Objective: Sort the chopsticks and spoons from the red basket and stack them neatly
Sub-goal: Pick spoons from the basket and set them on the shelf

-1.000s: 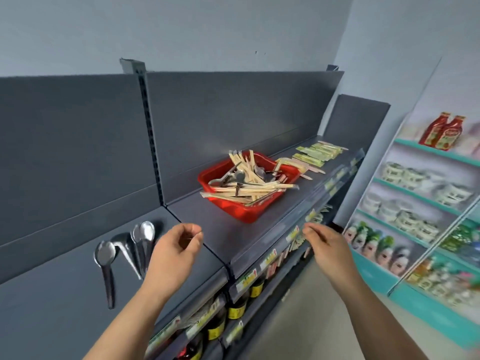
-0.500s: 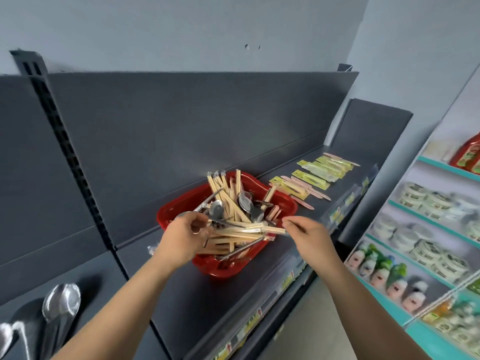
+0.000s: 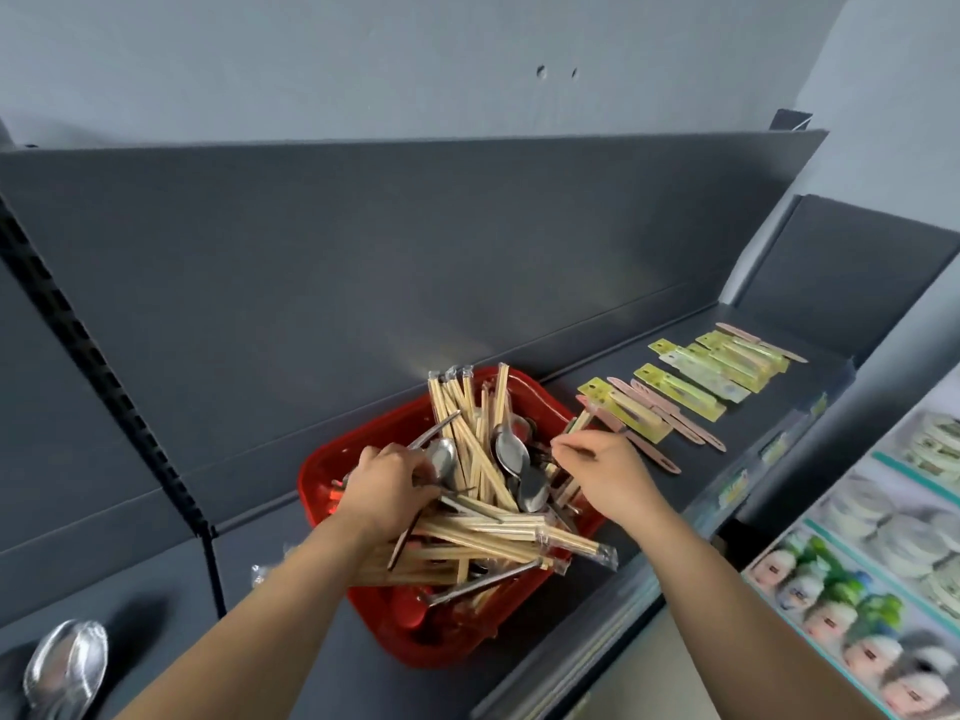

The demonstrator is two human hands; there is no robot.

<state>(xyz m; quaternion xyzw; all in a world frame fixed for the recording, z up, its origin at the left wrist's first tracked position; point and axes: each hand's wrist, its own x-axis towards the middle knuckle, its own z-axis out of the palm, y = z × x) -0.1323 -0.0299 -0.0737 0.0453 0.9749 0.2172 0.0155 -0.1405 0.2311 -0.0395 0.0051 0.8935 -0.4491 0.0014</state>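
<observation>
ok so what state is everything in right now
red basket: on the shelf, heaped with mixed chopsticks and spoons
left hand: in the basket, fingers curled on a spoon
right hand: pinching a chopstick pack at the basket's rim
green packs: laid flat in a row
loose spoon: lying flat, far left

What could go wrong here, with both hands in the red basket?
1. Wrapped chopsticks overhang the red basket rim near the shelf front edge; tugging could tip them off.
2. The right hand pinches one chopstick in a crossed pile with spoons; lifting may drag others out.
</observation>
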